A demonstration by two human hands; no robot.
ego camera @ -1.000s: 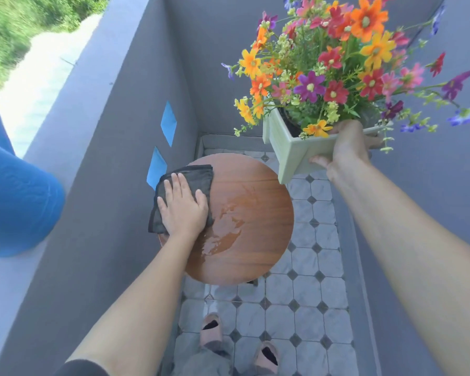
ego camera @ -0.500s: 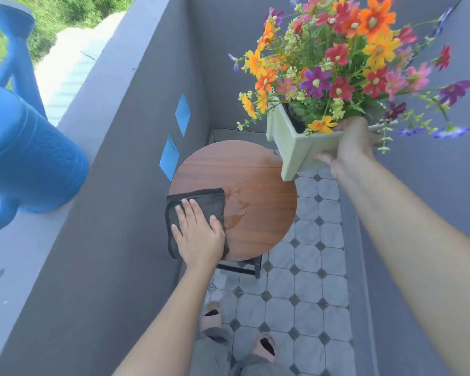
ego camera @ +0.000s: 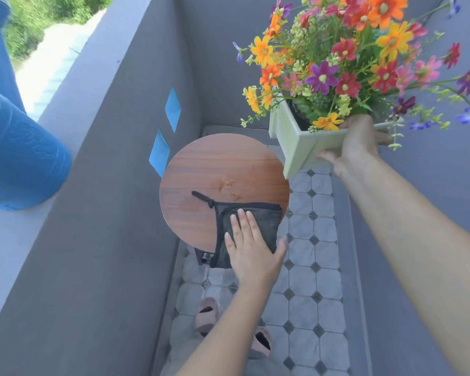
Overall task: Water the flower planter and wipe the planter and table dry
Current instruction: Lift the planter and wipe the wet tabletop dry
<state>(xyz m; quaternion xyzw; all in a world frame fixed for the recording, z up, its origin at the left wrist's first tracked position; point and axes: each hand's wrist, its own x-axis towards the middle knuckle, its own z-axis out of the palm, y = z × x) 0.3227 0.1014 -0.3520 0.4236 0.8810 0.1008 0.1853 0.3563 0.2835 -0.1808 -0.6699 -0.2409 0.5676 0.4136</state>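
A pale green square planter full of orange, red, purple and yellow flowers is held up in the air at the upper right, above the table's far right edge. My right hand grips its near rim. My left hand lies flat, fingers spread, pressing a dark grey cloth on the near right edge of the round wooden table. Part of the cloth hangs over the table's edge. A faint wet smear remains near the table's middle.
A blue watering can stands on the grey ledge at the left. Grey walls close in on both sides of the narrow tiled floor. My feet in pink slippers stand just below the table.
My left hand has slid the cloth from the table's far left, down the left side, to its near right edge. The puddle has shrunk to a faint smear. The planter stays lifted.
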